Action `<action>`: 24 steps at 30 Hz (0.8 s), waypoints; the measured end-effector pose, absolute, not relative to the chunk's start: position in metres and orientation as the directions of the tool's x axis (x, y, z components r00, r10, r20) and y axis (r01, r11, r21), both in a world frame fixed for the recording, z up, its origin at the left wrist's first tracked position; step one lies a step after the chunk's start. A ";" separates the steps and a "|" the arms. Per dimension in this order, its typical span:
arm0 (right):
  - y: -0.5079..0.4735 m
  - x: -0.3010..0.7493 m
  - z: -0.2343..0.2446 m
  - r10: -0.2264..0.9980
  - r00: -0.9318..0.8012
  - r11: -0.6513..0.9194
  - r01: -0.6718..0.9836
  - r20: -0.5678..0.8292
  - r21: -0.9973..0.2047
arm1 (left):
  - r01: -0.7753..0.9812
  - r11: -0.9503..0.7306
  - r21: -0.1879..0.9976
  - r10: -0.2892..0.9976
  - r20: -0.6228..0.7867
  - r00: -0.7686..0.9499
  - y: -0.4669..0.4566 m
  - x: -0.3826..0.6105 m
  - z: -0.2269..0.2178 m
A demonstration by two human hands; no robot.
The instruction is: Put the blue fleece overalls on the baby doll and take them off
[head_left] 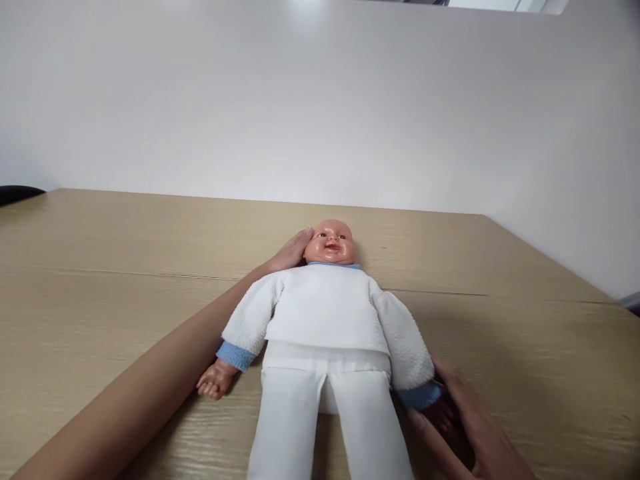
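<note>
A baby doll [327,307] lies on its back on the wooden table, head away from me. It wears a white fleece top with blue cuffs and collar, and white trousers [290,413]. My left hand [293,251] rests against the side of the doll's head [333,243], its fingers stretched out and partly hidden behind it. At the cuff [421,396] of the doll's arm on the right, my right hand [463,427] reaches round, thumb on one side and fingers on the other. The doll's small hand sits in shadow within that grasp.
The wood-grain table [125,300] has a seam running across it. A white wall [320,120] rises behind its far edge. Dark objects show at the far left [20,193] and the right edge [633,303]; I cannot make out what they are.
</note>
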State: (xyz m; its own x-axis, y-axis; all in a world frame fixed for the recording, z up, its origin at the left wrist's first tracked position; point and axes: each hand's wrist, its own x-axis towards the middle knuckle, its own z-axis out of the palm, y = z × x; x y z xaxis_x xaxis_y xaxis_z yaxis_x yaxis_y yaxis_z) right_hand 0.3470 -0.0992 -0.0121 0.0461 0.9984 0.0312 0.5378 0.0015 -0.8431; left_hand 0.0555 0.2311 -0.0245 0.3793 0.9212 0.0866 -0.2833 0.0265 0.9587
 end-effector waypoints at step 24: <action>-0.072 0.331 -0.031 0.957 0.123 0.184 0.438 0.261 -0.880 | -0.097 -0.116 0.988 0.992 0.119 0.026 0.073 -0.031 -0.015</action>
